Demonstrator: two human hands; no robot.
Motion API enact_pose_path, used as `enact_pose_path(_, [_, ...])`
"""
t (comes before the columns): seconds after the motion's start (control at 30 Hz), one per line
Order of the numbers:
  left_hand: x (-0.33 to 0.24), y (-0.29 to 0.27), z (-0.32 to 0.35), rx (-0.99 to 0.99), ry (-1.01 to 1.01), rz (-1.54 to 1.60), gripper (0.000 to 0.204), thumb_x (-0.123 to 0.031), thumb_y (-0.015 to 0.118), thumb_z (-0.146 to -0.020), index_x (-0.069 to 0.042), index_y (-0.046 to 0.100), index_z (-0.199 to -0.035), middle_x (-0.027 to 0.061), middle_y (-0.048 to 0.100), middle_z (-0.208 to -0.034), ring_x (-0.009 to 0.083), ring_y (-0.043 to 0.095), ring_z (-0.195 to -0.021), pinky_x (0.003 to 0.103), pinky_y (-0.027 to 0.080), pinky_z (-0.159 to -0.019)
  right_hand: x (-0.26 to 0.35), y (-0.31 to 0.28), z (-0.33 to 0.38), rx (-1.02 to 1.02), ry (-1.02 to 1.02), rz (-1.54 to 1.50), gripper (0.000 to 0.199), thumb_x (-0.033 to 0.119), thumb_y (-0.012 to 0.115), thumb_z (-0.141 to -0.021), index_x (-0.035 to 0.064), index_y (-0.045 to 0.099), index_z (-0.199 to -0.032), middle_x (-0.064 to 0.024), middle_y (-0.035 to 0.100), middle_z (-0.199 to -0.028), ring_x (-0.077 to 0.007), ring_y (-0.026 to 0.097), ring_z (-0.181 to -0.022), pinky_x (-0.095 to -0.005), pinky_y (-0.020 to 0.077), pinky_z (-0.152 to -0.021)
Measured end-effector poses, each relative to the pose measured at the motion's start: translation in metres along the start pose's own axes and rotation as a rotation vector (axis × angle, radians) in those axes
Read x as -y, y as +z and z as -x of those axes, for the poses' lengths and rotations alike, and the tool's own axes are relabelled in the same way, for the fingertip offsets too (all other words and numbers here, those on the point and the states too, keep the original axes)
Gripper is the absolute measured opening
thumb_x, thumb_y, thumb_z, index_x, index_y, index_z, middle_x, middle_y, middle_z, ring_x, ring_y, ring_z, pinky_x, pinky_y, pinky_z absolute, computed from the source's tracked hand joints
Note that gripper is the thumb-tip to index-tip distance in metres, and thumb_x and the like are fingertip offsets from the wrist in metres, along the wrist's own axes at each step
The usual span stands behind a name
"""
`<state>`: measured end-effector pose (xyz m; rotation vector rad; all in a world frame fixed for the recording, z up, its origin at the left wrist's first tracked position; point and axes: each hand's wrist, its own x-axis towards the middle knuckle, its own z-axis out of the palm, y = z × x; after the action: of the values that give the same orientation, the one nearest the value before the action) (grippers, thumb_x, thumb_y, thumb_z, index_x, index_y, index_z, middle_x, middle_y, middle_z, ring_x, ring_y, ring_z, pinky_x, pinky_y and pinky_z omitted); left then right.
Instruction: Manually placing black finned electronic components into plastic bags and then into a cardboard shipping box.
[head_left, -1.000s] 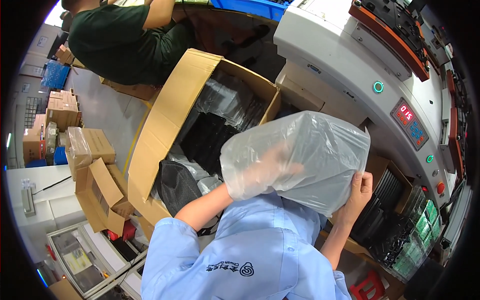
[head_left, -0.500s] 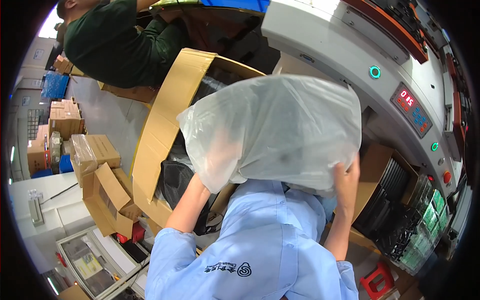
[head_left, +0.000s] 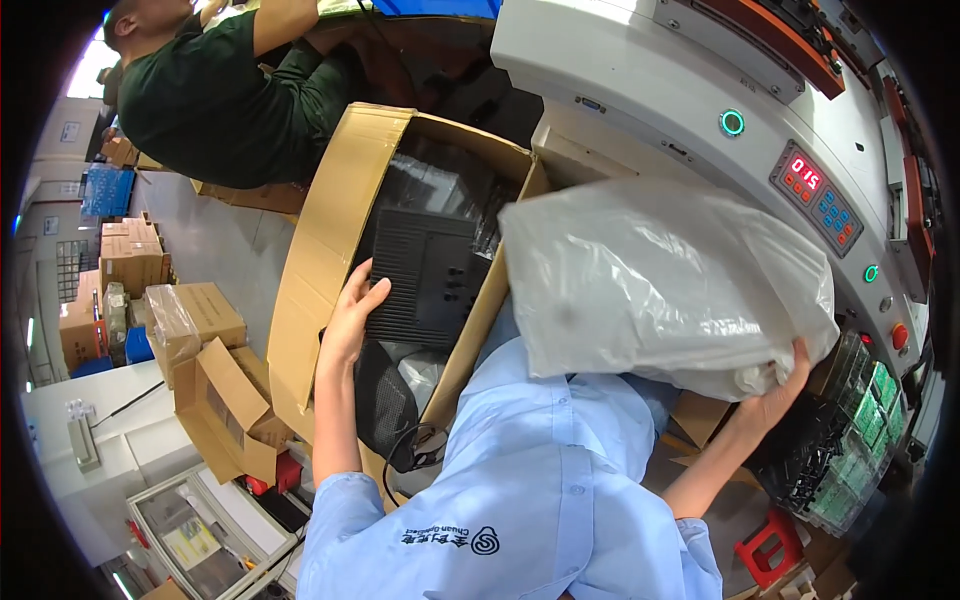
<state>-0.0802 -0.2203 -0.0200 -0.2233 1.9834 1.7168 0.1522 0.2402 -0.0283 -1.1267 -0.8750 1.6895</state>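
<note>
My left hand (head_left: 350, 312) is at the left edge of a black ribbed plastic housing (head_left: 422, 275), its thumb on top and its fingers at the side. The housing lies over the open cardboard box (head_left: 330, 235), which has dark plastic-wrapped contents at its far end. Out to the right, my right hand (head_left: 775, 385) grips the lower right corner of a large translucent grey plastic bag (head_left: 665, 285). The bag hangs bunched in front of the machine and looks slack. A black mesh bag (head_left: 385, 410) sits at the near end of the box.
A white machine (head_left: 640, 85) with a lit display and buttons stands at far right. Below it are trays of green circuit boards (head_left: 870, 420) and a red stool (head_left: 768, 548). A co-worker in dark green (head_left: 210, 110) sits far left; an opened carton (head_left: 225, 410) is nearer.
My left hand has come away from the plastic bag and now grips the black housing at the box. My right hand has carried the bag to the right, uncovering the box.
</note>
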Motion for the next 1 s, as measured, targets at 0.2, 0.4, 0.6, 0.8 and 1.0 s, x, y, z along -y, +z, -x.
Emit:
enact_pose_path(0.2, [0.058, -0.033, -0.011, -0.063, -0.154, -0.187, 0.06, -0.019, 0.065, -0.085, 0.003, 0.039, -0.134, 0.012, 0.058, -0.112, 0.0166, 0.053, -0.104, 0.027, 0.039, -0.093, 0.029, 0.009, 0.017, 0.137, -0.184, -0.076, 0.023, 0.028, 0.054, -0.078, 0.0076, 0.045, -0.085, -0.0025, 0.052, -0.081, -0.0168, 0.05, -0.084, -0.0309, 0.0404, -0.08])
enact_pose_path(0.4, [0.069, -0.024, -0.023, 0.067, -0.092, -0.562, 0.064, -0.03, 0.065, -0.084, 0.003, 0.041, -0.133, 0.0166, 0.059, -0.11, 0.0233, 0.056, -0.101, 0.03, 0.041, -0.091, 0.022, 0.029, 0.016, 0.716, -0.141, -0.143, 0.029, 0.027, 0.051, -0.078, 0.0135, 0.025, -0.076, 0.0024, 0.033, -0.06, -0.0143, 0.032, -0.071, -0.0282, 0.0308, -0.077])
enact_pose_path(0.6, [0.027, -0.012, -0.048, 0.055, -0.001, -0.998, 0.048, -0.039, 0.058, -0.086, 0.003, 0.061, -0.109, 0.0234, 0.061, -0.105, 0.035, 0.058, -0.103, 0.038, 0.044, -0.089, 0.01, 0.046, 0.025, 0.697, -0.201, -0.15, 0.022, 0.021, 0.051, -0.078, 0.0084, 0.035, -0.086, 0.0008, 0.034, -0.057, -0.0137, 0.042, -0.071, -0.0297, 0.0378, -0.076])
enact_pose_path(0.8, [0.06, -0.014, -0.156, 0.016, 0.579, -0.923, 0.038, -0.033, 0.052, -0.092, 0.0, 0.063, -0.105, 0.0169, 0.064, -0.105, 0.0316, 0.059, -0.102, 0.034, 0.043, -0.091, 0.001, 0.051, 0.029, 0.752, -0.082, -0.12, 0.015, 0.009, 0.047, -0.084, 0.0017, 0.047, -0.097, -0.0018, 0.037, -0.063, -0.0082, 0.035, -0.046, -0.0222, 0.033, -0.046])
enact_pose_path(1.0, [0.065, -0.004, -0.173, 0.13, 0.223, -0.833, 0.045, -0.04, 0.044, -0.094, 0.0, 0.066, -0.098, 0.0184, 0.065, -0.1, 0.0314, 0.06, -0.099, 0.036, 0.044, -0.088, -0.006, 0.042, 0.025, 0.721, -0.082, -0.068, 0.013, 0.011, 0.047, -0.084, 0.0006, 0.049, -0.092, -0.0026, 0.039, -0.067, -0.0081, 0.034, -0.046, -0.0219, 0.0321, -0.045])
